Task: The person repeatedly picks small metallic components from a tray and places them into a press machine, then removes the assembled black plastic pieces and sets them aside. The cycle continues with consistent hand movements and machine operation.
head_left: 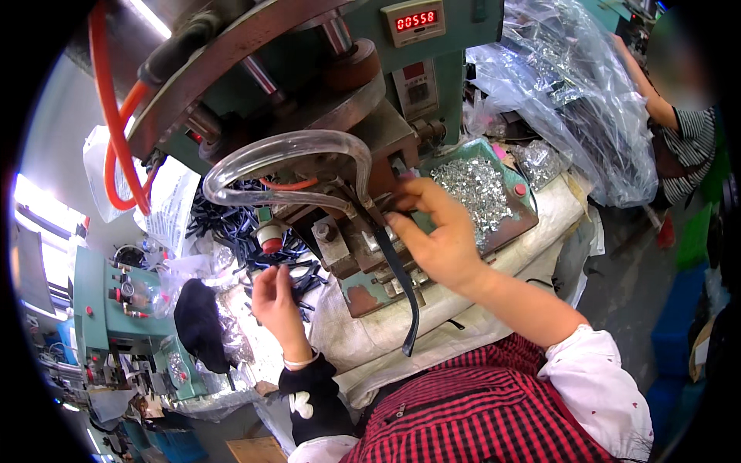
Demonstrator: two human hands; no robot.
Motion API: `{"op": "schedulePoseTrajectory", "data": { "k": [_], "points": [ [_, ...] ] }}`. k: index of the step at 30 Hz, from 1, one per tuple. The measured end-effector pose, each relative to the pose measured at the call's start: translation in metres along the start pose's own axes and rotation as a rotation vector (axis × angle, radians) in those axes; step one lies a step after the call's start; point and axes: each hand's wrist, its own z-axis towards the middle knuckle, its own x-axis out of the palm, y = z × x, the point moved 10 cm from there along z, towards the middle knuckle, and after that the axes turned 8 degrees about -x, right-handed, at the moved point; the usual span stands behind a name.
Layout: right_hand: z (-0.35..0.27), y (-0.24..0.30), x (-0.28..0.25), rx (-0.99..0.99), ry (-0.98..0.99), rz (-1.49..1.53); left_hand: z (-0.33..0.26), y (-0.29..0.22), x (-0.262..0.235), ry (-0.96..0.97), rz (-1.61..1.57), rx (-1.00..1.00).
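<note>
Black strip: probably being seated
Right hand: at strip far end, grip unclear
Left hand: half-curled, hold unclear
Press: next move needs hands clear

The right hand is just right of the middle of the frame, its fingers bent and reaching left. The thumb lies below them, pointing to the upper left; whether the tips meet or grip cannot be told. The right wrist runs on nearly straight into a bare forearm, which slants down toward the lower right. The left hand is lower, left of the middle, raised with its fingers loosely curled and pointing upward; its grip is unclear. The left wrist leads to a covered forearm rising from the lower edge.
</note>
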Motion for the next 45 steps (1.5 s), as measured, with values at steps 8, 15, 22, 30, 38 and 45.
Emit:
{"op": "schedulePoseTrajectory", "data": {
  "k": [8, 15, 22, 30, 38, 45],
  "points": [
    [-0.016, -0.015, 0.028, 0.315, 0.037, 0.348, -0.069, -0.195, 0.039, 0.248, -0.15, 0.727],
    [-0.012, 0.016, 0.019, 0.214, -0.005, 0.235, -0.082, -0.196, 0.059, 0.317, -0.152, 0.798],
    [-0.015, -0.004, 0.023, 0.191, 0.0, 0.181, -0.054, -0.184, 0.043, 0.082, -0.144, 0.596],
    [-0.022, -0.003, 0.027, 0.273, -0.107, 0.416, -0.046, -0.186, 0.047, 0.167, -0.239, 0.578],
    [-0.024, 0.043, 0.017, 0.191, 0.172, 0.351, -0.094, -0.19, 0.061, 0.314, -0.071, 0.75],
    [-0.018, -0.044, -0.085, 0.076, 0.222, -1.156, -0.163, -0.173, 0.116, 0.427, 0.364, 1.264]
  ]
}}
